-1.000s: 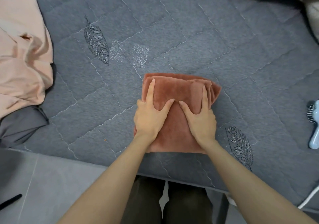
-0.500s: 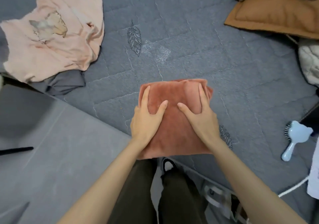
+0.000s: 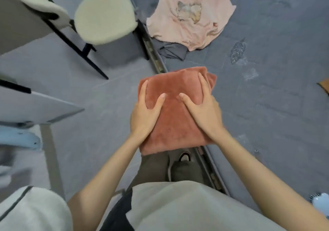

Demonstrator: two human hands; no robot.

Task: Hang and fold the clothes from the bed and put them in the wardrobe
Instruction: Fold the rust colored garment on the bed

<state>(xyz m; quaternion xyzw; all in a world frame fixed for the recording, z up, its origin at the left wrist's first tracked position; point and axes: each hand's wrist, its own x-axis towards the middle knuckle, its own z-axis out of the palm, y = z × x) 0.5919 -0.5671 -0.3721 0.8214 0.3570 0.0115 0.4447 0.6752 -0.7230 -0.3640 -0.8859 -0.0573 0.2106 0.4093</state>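
The folded rust-red garment (image 3: 175,109) is held clear of the bed (image 3: 267,106), over its near edge and the floor. The left hand (image 3: 144,113) clasps its left side and the right hand (image 3: 203,109) its right, thumbs on top, remaining fingers hidden beneath. Its long axis runs away from the person, equally near both hands. The pink shirt (image 3: 188,17) lies at the bed's far edge.

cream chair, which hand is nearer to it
Left. The left hand, gripping the left side of the folded rust garment, lies on the same side as the cream chair; the right hand grips the garment's far side.
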